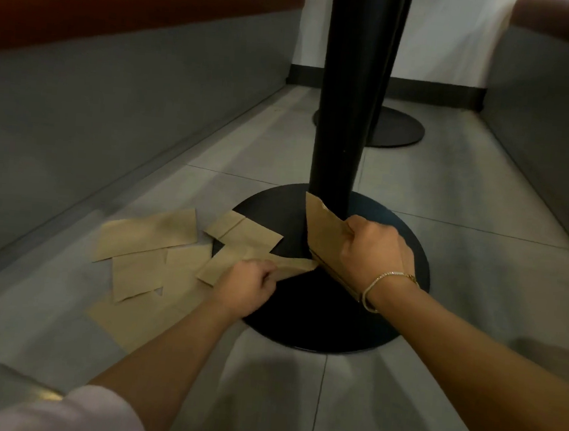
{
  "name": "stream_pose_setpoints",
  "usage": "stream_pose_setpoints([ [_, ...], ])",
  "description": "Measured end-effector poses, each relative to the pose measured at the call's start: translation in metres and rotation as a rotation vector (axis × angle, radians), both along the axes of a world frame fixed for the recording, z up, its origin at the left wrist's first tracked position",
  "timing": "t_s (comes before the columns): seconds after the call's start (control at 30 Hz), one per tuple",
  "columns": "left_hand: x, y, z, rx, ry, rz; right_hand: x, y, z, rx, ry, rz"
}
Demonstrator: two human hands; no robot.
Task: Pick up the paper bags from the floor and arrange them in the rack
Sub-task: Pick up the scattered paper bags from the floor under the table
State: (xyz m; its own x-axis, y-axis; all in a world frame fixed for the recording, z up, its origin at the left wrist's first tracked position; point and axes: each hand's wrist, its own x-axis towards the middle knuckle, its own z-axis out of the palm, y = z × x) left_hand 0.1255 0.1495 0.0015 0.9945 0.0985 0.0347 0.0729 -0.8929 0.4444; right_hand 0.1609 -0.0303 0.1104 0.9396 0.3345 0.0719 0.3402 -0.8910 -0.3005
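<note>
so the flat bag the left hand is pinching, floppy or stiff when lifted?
Likely floppy: the bag bends where the left hand pinches it. Probably very light, being thin flat paper. The bags still on the floor look creased, so it may crumple easily.

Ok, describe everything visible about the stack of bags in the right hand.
The stack of flat brown paper bags stands on edge, tilted, against the black table post above its round black base. The right hand grips its near edge. Its upper corner is peeling open; a bag pinched by the left hand meets its lower edge.

no readable text, labels or numbers, paper bags plain brown
</note>
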Motion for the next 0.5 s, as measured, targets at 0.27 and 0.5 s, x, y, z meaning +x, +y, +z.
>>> stream_pose_setpoints([
  [0.27,0.012,-0.069,0.091,-0.197,-0.319,-0.009,-0.008,-0.06,0.06,0.076,-0.006,-0.21],
  [0.5,0.02,-0.145,0.155,-0.351,-0.357,-0.039,-0.019,-0.117,0.125,0.211,-0.084,-0.326],
])
